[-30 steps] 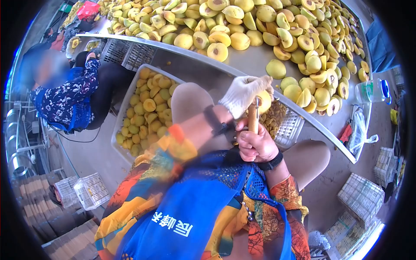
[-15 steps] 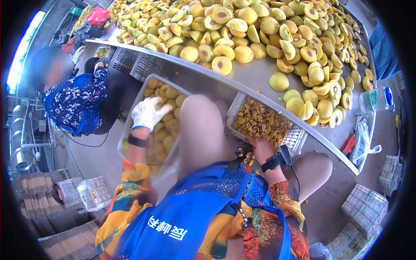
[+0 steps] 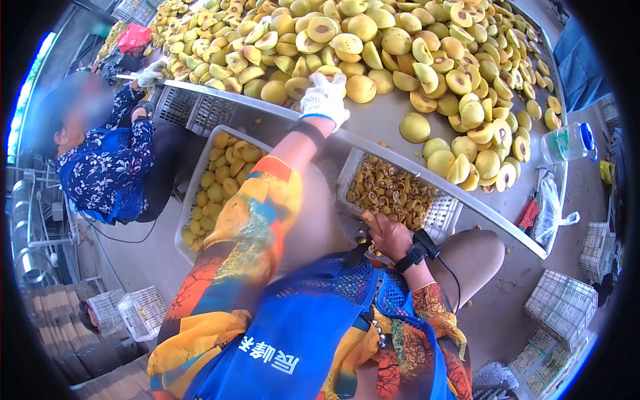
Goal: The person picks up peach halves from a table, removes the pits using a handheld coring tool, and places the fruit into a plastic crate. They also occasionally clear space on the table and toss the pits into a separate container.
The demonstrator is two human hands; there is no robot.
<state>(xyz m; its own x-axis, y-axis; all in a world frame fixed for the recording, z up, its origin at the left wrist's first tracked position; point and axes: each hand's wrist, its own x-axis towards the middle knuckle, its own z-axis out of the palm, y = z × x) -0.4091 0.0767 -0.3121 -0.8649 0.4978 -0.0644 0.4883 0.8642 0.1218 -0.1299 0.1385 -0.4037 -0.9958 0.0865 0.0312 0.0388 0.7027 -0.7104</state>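
My left hand (image 3: 325,99), in a white glove, reaches over the metal table's rim (image 3: 427,175) with fingers spread. It rests on the pile of halved yellow peaches (image 3: 373,47), beside a peach half (image 3: 361,87). My right hand (image 3: 389,239), bare with a black wrist strap, sits low by my lap. It is closed around a wooden-handled pitting tool (image 3: 369,221), of which only the handle end shows. Just beyond it lies the white crate of pits (image 3: 392,192) under the table edge.
A white crate of pitted yellow fruit (image 3: 215,179) stands left of my knee. A co-worker in a blue floral top (image 3: 107,170) sits further left, one gloved hand on the table. A water bottle (image 3: 567,141) lies at the table's right end. Empty crates (image 3: 559,305) sit on the floor.
My left hand has gone from the fruit crate on the left up onto the peach pile on the table. My right hand stays low by the pit crate.
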